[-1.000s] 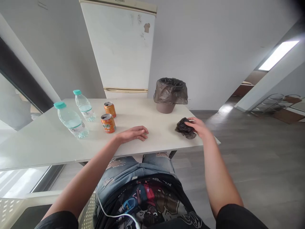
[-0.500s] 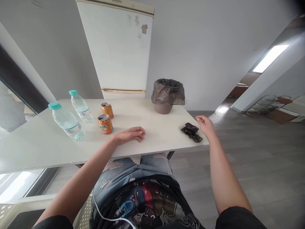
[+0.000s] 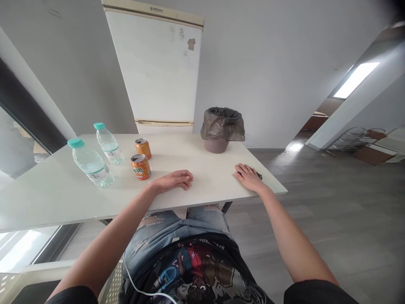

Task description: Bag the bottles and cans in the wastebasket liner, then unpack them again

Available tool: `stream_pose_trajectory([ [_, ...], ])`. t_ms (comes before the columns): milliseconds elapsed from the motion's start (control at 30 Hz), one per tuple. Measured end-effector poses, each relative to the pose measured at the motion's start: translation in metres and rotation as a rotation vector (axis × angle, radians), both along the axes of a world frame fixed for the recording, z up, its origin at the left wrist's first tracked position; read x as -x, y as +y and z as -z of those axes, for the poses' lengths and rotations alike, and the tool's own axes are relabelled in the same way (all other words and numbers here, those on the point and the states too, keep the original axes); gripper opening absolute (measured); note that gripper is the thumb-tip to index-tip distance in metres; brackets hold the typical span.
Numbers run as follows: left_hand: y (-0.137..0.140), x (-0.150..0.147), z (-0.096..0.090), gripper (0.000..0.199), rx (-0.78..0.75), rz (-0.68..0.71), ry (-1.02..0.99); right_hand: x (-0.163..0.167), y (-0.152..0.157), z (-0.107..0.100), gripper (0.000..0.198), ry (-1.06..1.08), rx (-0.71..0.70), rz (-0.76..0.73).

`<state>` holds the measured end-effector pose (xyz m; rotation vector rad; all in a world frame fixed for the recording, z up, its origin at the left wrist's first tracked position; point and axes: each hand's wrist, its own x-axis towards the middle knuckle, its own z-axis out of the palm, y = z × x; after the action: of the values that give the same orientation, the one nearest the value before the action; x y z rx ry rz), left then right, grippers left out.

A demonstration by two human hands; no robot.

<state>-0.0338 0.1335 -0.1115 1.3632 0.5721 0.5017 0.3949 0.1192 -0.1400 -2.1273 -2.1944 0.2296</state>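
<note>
My right hand (image 3: 249,178) lies palm down, fingers stretched out, over the crumpled black plastic bag (image 3: 260,175) near the table's right end. Most of the bag is hidden beneath it, with a dark bit showing past the knuckles. My left hand (image 3: 176,180) rests on the tabletop with loosely bent fingers and holds nothing. Two orange soda cans, a front one (image 3: 141,168) and a rear one (image 3: 144,148), stand upright to its left. Beyond the bag is a small bin (image 3: 218,146) lined with a dark plastic bag (image 3: 221,126).
Two clear bottles with teal caps, a nearer one (image 3: 91,165) and a farther one (image 3: 109,145), stand on the left of the white table (image 3: 196,194). Behind the table is a white fridge (image 3: 158,63). The table's right edge drops to a grey floor (image 3: 319,202).
My right hand has moved left from beside the crumpled black bag and now covers it. My left hand stays where it was.
</note>
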Motion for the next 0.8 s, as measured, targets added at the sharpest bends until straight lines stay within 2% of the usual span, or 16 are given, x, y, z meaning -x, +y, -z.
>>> stream_pose_trajectory([
  [133,-0.002,-0.002,0.001,0.042,-0.103,-0.026,0.034,-0.002,0.003,-0.004,0.080,0.017,0.052,-0.001],
  [300,0.000,-0.001,0.009,0.053,-0.502,-0.006,0.188,-0.005,0.006,-0.003,0.080,0.010,0.079,0.013],
  [400,0.001,0.000,0.009,0.062,-0.608,0.045,0.213,-0.006,0.007,-0.013,0.080,0.019,0.059,0.027],
  [467,0.001,0.002,0.007,0.063,-0.574,0.084,0.205,-0.002,0.010,-0.028,0.076,0.042,-0.057,0.013],
  [567,0.001,0.003,0.002,0.066,-0.488,0.175,0.193,0.020,0.020,-0.059,0.059,0.157,-0.379,-0.045],
  [633,0.001,0.004,0.000,0.067,-0.442,0.192,0.186,0.041,0.033,-0.081,0.050,0.253,-0.544,-0.048],
  [700,0.000,0.004,-0.001,0.068,-0.414,0.178,0.181,0.062,0.051,-0.104,0.052,0.308,-0.630,-0.022],
  [800,-0.003,0.003,-0.003,0.069,-0.411,0.165,0.182,0.084,0.088,-0.135,0.067,0.349,-0.680,0.022],
])
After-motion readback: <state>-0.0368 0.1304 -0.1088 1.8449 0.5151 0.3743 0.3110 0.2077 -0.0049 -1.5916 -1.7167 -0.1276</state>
